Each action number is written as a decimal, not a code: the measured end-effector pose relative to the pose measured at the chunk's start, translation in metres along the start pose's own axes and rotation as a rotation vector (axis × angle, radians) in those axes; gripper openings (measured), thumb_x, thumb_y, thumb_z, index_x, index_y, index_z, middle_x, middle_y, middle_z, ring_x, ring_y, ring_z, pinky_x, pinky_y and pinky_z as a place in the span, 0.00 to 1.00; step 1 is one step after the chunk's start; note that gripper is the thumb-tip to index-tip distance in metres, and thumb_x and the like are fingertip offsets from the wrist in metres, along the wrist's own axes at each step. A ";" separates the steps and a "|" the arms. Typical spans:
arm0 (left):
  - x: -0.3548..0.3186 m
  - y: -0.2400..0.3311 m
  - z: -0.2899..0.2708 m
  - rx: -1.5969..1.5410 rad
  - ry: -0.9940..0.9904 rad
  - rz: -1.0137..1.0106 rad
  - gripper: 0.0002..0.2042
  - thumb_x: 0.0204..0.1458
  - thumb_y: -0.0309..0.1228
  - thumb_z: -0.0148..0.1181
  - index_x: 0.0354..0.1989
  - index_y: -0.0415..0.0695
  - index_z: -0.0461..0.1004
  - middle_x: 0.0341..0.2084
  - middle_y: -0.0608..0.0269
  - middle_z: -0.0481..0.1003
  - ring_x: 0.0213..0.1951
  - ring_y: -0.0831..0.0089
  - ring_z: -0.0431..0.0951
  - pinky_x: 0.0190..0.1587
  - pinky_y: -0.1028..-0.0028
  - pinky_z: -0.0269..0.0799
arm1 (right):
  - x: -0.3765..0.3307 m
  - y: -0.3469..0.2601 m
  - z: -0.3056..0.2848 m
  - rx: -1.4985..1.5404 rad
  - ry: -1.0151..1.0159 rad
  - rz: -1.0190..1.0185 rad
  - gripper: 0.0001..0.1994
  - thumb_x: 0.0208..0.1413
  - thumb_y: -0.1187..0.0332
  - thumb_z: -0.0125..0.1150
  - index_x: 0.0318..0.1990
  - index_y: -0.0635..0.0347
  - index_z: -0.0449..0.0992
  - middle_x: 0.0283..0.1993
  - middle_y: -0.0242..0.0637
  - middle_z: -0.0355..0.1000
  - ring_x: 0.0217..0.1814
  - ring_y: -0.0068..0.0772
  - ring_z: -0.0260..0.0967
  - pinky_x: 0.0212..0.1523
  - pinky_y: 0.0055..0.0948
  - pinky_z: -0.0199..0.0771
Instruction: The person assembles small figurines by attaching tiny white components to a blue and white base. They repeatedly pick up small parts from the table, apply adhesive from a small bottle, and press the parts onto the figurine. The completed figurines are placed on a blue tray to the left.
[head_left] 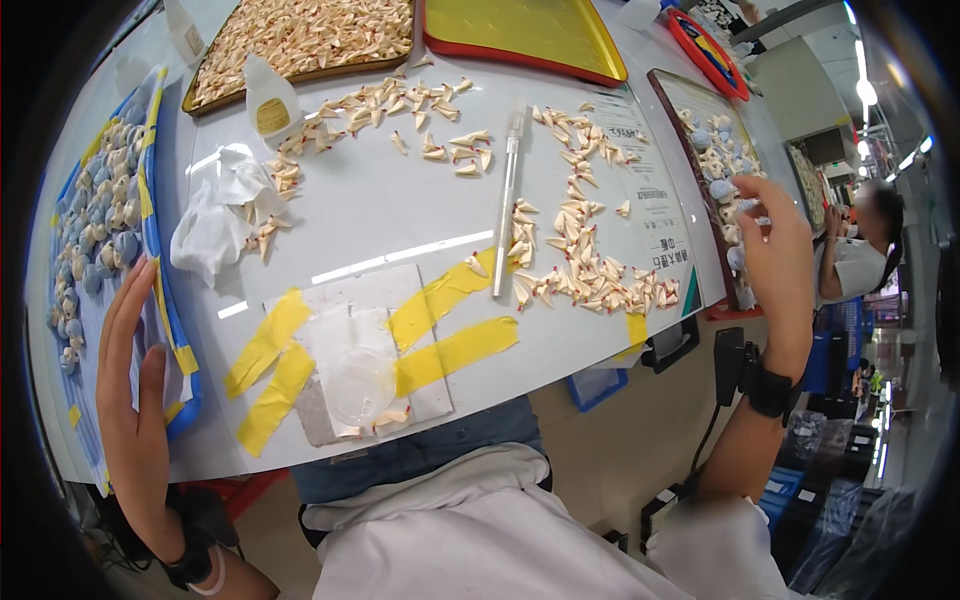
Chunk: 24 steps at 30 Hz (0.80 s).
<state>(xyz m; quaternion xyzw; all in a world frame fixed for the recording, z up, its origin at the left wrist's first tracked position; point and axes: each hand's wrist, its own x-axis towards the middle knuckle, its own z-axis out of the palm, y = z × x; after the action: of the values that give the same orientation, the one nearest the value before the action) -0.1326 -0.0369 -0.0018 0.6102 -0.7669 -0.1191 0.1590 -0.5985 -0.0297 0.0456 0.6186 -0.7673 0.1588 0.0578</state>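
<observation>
On blue tray [158,262]: flat left hand [132,400].

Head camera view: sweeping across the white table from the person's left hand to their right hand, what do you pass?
left hand → blue tray → crumpled white cloth → yellow tape strips → clear-handled craft knife → heap of small cream wedges → right hand

White bench [400,215]: craft knife [508,200] lies mid-top, small cream paper pieces [585,265] scattered right of it, crumpled white cloth [215,215] to its left, yellow tape strips [450,325] and a clear cup [360,385] below it, trays [520,35] above.
</observation>
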 end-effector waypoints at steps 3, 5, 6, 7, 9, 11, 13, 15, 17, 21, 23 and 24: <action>-0.002 0.000 -0.007 -0.017 0.018 0.049 0.20 0.52 0.25 0.47 0.56 0.44 0.63 0.56 0.57 0.62 0.60 0.63 0.59 0.62 0.68 0.51 | 0.011 -0.041 0.016 0.250 -0.200 -0.281 0.11 0.39 0.78 0.57 0.35 0.64 0.73 0.35 0.36 0.70 0.32 0.27 0.65 0.35 0.23 0.65; -0.001 -0.008 -0.011 0.067 0.042 0.048 0.20 0.50 0.23 0.48 0.55 0.43 0.63 0.56 0.57 0.62 0.59 0.62 0.59 0.61 0.68 0.51 | 0.019 -0.050 0.029 0.302 -0.321 -0.316 0.09 0.38 0.77 0.57 0.32 0.64 0.73 0.32 0.35 0.69 0.32 0.27 0.65 0.33 0.22 0.64; -0.002 -0.012 -0.015 0.116 0.055 0.040 0.21 0.49 0.22 0.49 0.54 0.42 0.64 0.56 0.57 0.62 0.59 0.62 0.60 0.60 0.68 0.52 | 0.022 -0.055 0.036 0.335 -0.385 -0.340 0.08 0.38 0.77 0.58 0.30 0.64 0.73 0.30 0.34 0.69 0.31 0.26 0.64 0.33 0.22 0.63; -0.003 -0.012 -0.016 0.071 0.055 0.026 0.20 0.48 0.21 0.48 0.53 0.42 0.64 0.56 0.57 0.62 0.59 0.62 0.60 0.60 0.68 0.52 | 0.025 -0.057 0.038 0.323 -0.398 -0.329 0.07 0.39 0.76 0.57 0.29 0.63 0.71 0.27 0.38 0.66 0.30 0.33 0.65 0.31 0.26 0.64; -0.003 -0.009 -0.018 0.005 0.061 -0.013 0.20 0.47 0.21 0.48 0.52 0.41 0.65 0.56 0.57 0.62 0.58 0.61 0.60 0.60 0.68 0.52 | 0.025 -0.055 0.038 0.272 -0.385 -0.360 0.06 0.39 0.75 0.57 0.28 0.63 0.70 0.27 0.38 0.66 0.29 0.33 0.64 0.31 0.26 0.63; -0.005 -0.008 -0.020 -0.017 0.010 -0.031 0.18 0.47 0.20 0.48 0.49 0.39 0.66 0.53 0.55 0.63 0.55 0.60 0.63 0.58 0.69 0.54 | 0.023 -0.052 0.041 0.246 -0.350 -0.403 0.05 0.39 0.75 0.57 0.26 0.63 0.69 0.27 0.37 0.65 0.29 0.33 0.64 0.30 0.26 0.62; -0.003 -0.007 -0.028 -0.055 0.020 -0.048 0.16 0.47 0.19 0.49 0.47 0.39 0.67 0.49 0.54 0.66 0.52 0.59 0.65 0.55 0.69 0.57 | 0.017 -0.054 0.040 0.210 -0.293 -0.426 0.06 0.40 0.75 0.57 0.26 0.64 0.68 0.27 0.37 0.65 0.28 0.33 0.63 0.30 0.26 0.62; -0.003 -0.015 -0.040 -0.048 0.051 -0.025 0.14 0.47 0.18 0.49 0.45 0.39 0.68 0.46 0.54 0.67 0.49 0.60 0.68 0.52 0.70 0.60 | 0.011 -0.056 0.037 0.209 -0.246 -0.382 0.05 0.42 0.76 0.56 0.27 0.66 0.68 0.26 0.37 0.66 0.28 0.30 0.63 0.31 0.25 0.63; 0.001 -0.017 -0.058 -0.064 0.061 0.023 0.13 0.48 0.19 0.50 0.44 0.39 0.68 0.44 0.55 0.69 0.47 0.60 0.69 0.50 0.71 0.62 | 0.006 -0.050 0.034 0.266 -0.241 -0.249 0.03 0.45 0.77 0.54 0.29 0.66 0.68 0.26 0.34 0.67 0.28 0.22 0.63 0.32 0.21 0.63; 0.039 -0.033 -0.061 -0.036 -0.048 0.107 0.12 0.47 0.18 0.52 0.41 0.40 0.69 0.40 0.59 0.69 0.42 0.65 0.70 0.44 0.73 0.65 | -0.006 -0.054 0.016 0.417 -0.229 -0.148 0.03 0.46 0.79 0.53 0.30 0.65 0.67 0.28 0.28 0.64 0.31 0.16 0.61 0.35 0.17 0.61; 0.049 -0.042 -0.058 0.040 -0.115 0.110 0.11 0.45 0.18 0.53 0.39 0.40 0.69 0.38 0.61 0.68 0.40 0.67 0.70 0.43 0.73 0.65 | -0.014 -0.056 0.014 0.549 -0.214 -0.131 0.04 0.46 0.80 0.53 0.31 0.65 0.68 0.30 0.29 0.65 0.33 0.17 0.62 0.37 0.17 0.61; 0.053 -0.044 -0.054 0.044 -0.122 0.128 0.10 0.45 0.18 0.54 0.38 0.40 0.69 0.36 0.61 0.68 0.39 0.67 0.70 0.41 0.73 0.66 | -0.018 -0.054 0.014 0.612 -0.210 -0.118 0.04 0.46 0.80 0.53 0.31 0.65 0.68 0.31 0.30 0.65 0.34 0.17 0.62 0.38 0.17 0.61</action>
<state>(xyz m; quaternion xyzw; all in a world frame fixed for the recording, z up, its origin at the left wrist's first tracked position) -0.0827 -0.0982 0.0363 0.5547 -0.8152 -0.1290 0.1058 -0.5405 -0.0274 0.0364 0.6635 -0.6487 0.3138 -0.2010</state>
